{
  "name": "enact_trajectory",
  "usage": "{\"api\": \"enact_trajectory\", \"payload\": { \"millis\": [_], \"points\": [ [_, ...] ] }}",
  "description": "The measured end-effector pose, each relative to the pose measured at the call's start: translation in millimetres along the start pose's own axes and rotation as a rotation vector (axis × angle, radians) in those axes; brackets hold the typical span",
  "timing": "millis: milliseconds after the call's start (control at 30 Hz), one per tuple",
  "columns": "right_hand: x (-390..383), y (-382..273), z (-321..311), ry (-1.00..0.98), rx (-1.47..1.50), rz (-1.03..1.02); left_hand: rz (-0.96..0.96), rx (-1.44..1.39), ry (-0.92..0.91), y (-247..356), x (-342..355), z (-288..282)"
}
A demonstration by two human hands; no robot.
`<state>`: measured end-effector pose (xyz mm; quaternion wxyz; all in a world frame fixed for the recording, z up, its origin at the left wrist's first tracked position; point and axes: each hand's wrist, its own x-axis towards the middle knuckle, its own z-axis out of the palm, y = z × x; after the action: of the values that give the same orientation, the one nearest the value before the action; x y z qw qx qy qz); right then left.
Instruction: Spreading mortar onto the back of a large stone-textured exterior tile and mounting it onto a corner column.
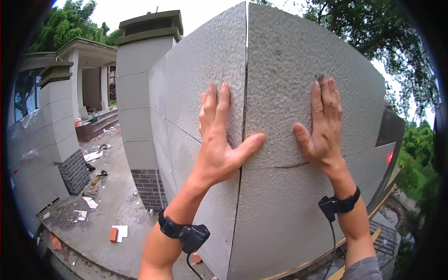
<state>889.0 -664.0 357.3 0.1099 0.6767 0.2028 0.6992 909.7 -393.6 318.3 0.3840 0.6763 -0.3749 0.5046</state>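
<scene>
A corner of rough grey stone panels (280,70) stands straight in front of me, with a dark vertical gap running down where two faces meet. My left hand (219,144) lies flat on the left face beside that gap, fingers pointing up, its thumb reaching across the edge onto the right face. On the right face, my right hand (322,121) rests with its palm toward the stone and its fingers upright. A dark spot shows at its fingertips. Below the right thumb runs a horizontal joint. Neither hand holds anything. Each wrist wears a black strap with a cabled device.
Left of the panels stands a capped grey pillar (135,93) with dark brick at its foot. Debris and a red brick (114,234) lie on the concrete floor (140,254). Wooden planks (375,234) and a metal grid (385,240) sit low at right, near trees.
</scene>
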Motion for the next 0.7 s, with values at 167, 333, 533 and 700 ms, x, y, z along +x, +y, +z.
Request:
{"api": "enact_trajectory", "payload": {
  "millis": [167, 333, 533, 700],
  "points": [
    [6, 0, -17, -0.190, -0.036, 0.056, -0.064, 0.014, -0.046, 6, -6, -7],
    [52, -17, -67, 0.030, 0.046, 0.093, -0.070, 0.001, 0.024, 4, 39, -11],
    [86, -34, -59, 0.282, 0.131, 0.111, 0.047, 0.156, 0.090, 7, 41, 1],
    [74, -42, -2, -0.008, -0.005, 0.193, 0.028, 0.109, 0.085, 6, 34, 0]
  ]
}}
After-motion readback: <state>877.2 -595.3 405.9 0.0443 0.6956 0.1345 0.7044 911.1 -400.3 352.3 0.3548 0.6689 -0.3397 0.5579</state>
